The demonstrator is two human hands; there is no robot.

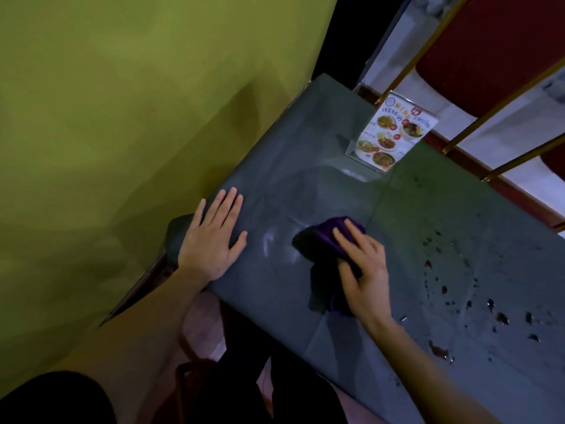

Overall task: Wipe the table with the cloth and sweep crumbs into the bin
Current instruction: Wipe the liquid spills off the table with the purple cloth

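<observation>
A grey-green table (pixel 312 154) runs diagonally through the view. My right hand (pixel 363 270) presses a bunched purple cloth (pixel 324 240) onto the tabletop near its middle, fingers curled over it. My left hand (pixel 214 237) lies flat, fingers spread, on the table's near left corner and holds nothing. Dark crumbs and wet spots (pixel 477 307) are scattered over the right part of the table, to the right of the cloth. Wet streaks shine on the surface between my two hands. No bin is in view.
A clear acrylic menu stand (pixel 388 136) with food pictures stands at the table's far edge. A yellow-green wall (pixel 122 117) runs close along the left side. Red chairs with gold frames (pixel 495 56) stand beyond the far edge. My dark-clothed legs are below the near edge.
</observation>
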